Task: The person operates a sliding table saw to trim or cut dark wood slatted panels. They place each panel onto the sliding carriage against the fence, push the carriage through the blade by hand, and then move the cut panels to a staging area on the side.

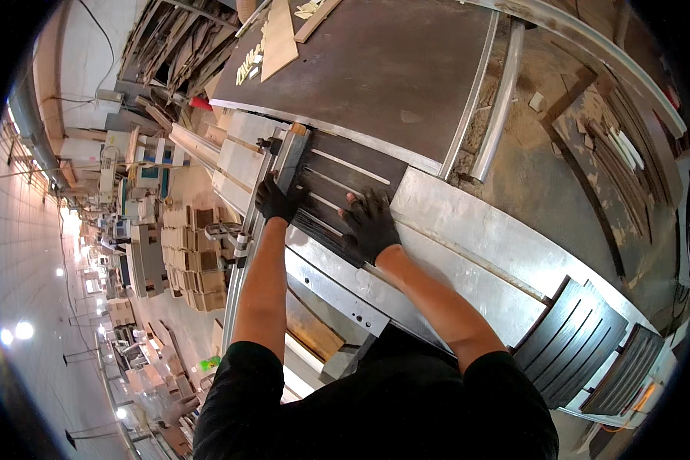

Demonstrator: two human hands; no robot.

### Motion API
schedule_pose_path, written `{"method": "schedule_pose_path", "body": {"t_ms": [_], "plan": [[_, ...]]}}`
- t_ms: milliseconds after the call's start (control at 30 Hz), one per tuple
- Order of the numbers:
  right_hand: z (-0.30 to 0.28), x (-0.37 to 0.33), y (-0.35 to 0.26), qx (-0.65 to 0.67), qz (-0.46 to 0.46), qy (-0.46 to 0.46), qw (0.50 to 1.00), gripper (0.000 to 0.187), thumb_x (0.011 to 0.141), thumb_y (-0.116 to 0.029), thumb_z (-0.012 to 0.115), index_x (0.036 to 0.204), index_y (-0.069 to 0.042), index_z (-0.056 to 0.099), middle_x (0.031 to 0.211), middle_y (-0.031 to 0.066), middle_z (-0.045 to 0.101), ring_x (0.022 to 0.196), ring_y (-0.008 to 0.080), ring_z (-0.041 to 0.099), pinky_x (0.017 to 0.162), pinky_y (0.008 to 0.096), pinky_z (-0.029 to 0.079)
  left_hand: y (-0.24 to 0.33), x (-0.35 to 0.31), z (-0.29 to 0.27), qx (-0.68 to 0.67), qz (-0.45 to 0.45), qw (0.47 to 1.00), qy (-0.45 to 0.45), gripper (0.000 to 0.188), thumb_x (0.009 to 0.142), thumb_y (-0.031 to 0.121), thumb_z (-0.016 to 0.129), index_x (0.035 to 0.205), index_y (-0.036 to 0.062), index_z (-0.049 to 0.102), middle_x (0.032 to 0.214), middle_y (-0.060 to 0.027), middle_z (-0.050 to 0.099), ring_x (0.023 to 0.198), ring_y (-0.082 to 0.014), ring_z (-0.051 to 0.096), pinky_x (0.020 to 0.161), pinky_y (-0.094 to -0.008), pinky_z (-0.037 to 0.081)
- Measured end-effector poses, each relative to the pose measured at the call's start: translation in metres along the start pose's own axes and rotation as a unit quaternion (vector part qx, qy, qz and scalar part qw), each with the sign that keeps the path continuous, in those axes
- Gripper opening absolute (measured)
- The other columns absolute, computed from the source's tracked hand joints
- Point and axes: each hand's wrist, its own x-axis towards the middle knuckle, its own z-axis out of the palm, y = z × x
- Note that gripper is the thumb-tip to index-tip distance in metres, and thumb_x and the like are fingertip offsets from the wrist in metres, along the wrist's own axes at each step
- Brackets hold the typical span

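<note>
A black slatted panel point(354, 156) with pale gaps between its slats lies on the metal table of a saw-like machine. One end of it lies along a metal fence bar point(291, 157). My left hand point(277, 201), in a black glove, is wrapped over that bar beside the panel's edge. On the slats rests my right hand point(372, 224), also gloved, palm down with fingers spread and some bare fingertips showing. Part of the panel's near end is hidden under the right hand.
Two more black slatted panels point(571, 343) point(627, 371) lie at the table's right end. Beyond the slatted panel is a dark tabletop point(391, 69) with wood offcuts point(280, 42) on it. Stacked boards point(194, 249) stand on the floor to the left. Scrap strips point(613, 169) lie at the right.
</note>
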Motion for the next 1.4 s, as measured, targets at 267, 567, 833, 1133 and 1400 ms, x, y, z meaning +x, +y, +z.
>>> {"method": "schedule_pose_path", "body": {"t_ms": [267, 567, 833, 1133, 1400], "plan": [[0.001, 0.013, 0.004, -0.024, -0.029, -0.044, 0.998, 0.059, 0.084, -0.046, 0.061, 0.135, -0.018, 0.053, 0.154, 0.0145, 0.031, 0.142, 0.0433, 0.021, 0.115, 0.0635, 0.011, -0.010, 0.007, 0.016, -0.031, -0.040, 0.999, 0.008, 0.098, 0.064, 0.053, 0.080, 0.143, 0.0235, 0.028, 0.137, -0.0169, 0.041, 0.132, -0.0369, 0.033, 0.109, -0.0528, 0.021], [0.011, 0.009, 0.013, -0.008, -0.037, 0.001, 0.999, 0.058, 0.080, -0.042, 0.064, 0.131, -0.016, 0.056, 0.150, 0.0143, 0.036, 0.140, 0.0414, 0.027, 0.115, 0.0618, 0.015, -0.014, 0.021, 0.013, -0.033, -0.021, 0.993, -0.109, 0.118, 0.064, 0.049, 0.083, 0.155, 0.0252, 0.010, 0.146, -0.0217, 0.032, 0.133, -0.0426, 0.035, 0.108, -0.0499, 0.027], [-0.010, 0.013, 0.007, -0.017, -0.018, -0.096, 0.995, 0.058, 0.089, -0.043, 0.052, 0.141, -0.015, 0.048, 0.155, 0.0088, 0.032, 0.145, 0.0377, 0.018, 0.118, 0.0580, 0.008, -0.003, 0.021, 0.004, 0.019, -0.059, 0.994, -0.094, 0.116, 0.059, 0.053, 0.086, 0.148, 0.0159, 0.022, 0.142, -0.0251, 0.034, 0.131, -0.0431, 0.036, 0.104, -0.0522, 0.034], [-0.003, 0.014, 0.008, 0.035, -0.010, -0.050, 0.998, 0.061, 0.085, -0.040, 0.062, 0.137, -0.010, 0.052, 0.153, 0.0095, 0.035, 0.145, 0.0368, 0.019, 0.119, 0.0558, 0.010, -0.001, 0.032, 0.007, 0.091, -0.079, 0.990, -0.079, 0.112, 0.057, 0.054, 0.086, 0.143, 0.0164, 0.026, 0.135, -0.0243, 0.036, 0.125, -0.0471, 0.039, 0.102, -0.0543, 0.036], [-0.002, 0.015, 0.008, 0.058, 0.002, -0.072, 0.996, 0.060, 0.086, -0.037, 0.062, 0.138, -0.010, 0.050, 0.155, 0.0071, 0.032, 0.145, 0.0355, 0.017, 0.120, 0.0536, 0.009, -0.004, 0.030, 0.008, 0.076, -0.084, 0.991, -0.073, 0.112, 0.056, 0.055, 0.086, 0.143, 0.0172, 0.027, 0.135, -0.0241, 0.037, 0.124, -0.0457, 0.040, 0.102, -0.0531, 0.037]]}}
